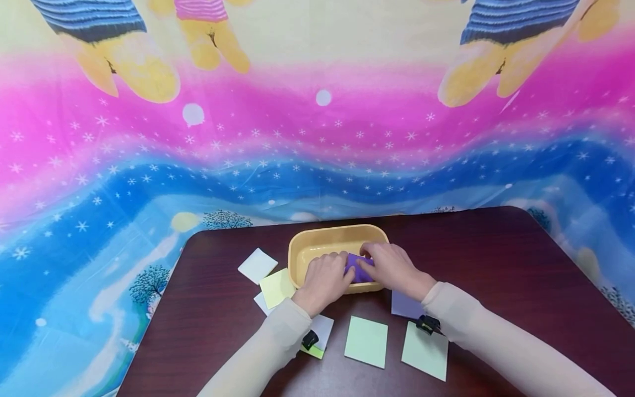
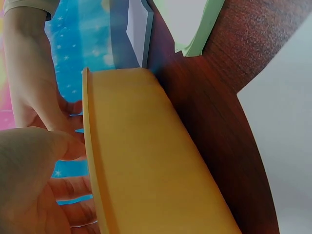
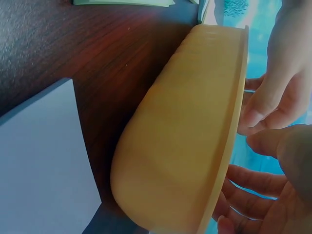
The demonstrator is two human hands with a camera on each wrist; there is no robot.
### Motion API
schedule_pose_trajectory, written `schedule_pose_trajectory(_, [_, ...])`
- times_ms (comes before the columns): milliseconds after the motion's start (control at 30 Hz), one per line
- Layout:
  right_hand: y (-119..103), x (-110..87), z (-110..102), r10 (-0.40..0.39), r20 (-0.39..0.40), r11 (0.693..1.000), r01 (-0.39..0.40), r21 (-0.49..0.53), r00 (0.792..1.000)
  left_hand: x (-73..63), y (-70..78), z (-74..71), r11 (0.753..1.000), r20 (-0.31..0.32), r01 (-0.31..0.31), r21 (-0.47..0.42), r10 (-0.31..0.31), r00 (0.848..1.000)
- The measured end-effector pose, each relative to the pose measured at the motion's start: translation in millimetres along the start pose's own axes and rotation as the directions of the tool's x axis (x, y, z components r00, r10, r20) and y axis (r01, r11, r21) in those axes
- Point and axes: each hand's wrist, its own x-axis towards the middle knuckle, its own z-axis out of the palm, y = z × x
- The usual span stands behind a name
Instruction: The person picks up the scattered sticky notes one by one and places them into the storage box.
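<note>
A pale yellow plastic tub stands near the back of the table, and both hands reach over its near rim. Between them is a small purple piece that looks like paper or a note pad, inside the tub. My left hand holds it from the left, thumb and fingertips against it. From the right, my right hand grips it with bent fingers. In both wrist views the tub's outer wall hides the purple piece, and the thumbs are close together above the rim.
Square note pads lie around the tub: white and yellow at left, lavender under the right wrist, pale green ones in front. A pale pad lies below the left sleeve. A printed cloth hangs behind the table.
</note>
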Motion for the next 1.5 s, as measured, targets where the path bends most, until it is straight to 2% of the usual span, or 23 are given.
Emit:
schedule_pose_trajectory(700, [-11, -6.5, -3, -0.028, -0.042, 1.0, 0.029, 0.005, 0.999, -7.1, -4.6, -8.0, 1.0, -0.025, 0.012, -0.01, -0.012, 1.0])
schedule_pose_trajectory(1067, [-17, -9.0, -4, -0.063, -0.079, 0.998, 0.063, 0.002, 0.995, -10.6, -7.8, -11.2, 1.0, -0.059, 0.007, -0.011, -0.008, 0.998])
schedule_pose_trajectory(1500, [-23, -12.1, -3, -0.083, -0.079, 0.996, 0.084, 0.015, 0.993, -16.1, -11.7, -15.8, 1.0, -0.083, -0.002, -0.013, 0.001, 0.997])
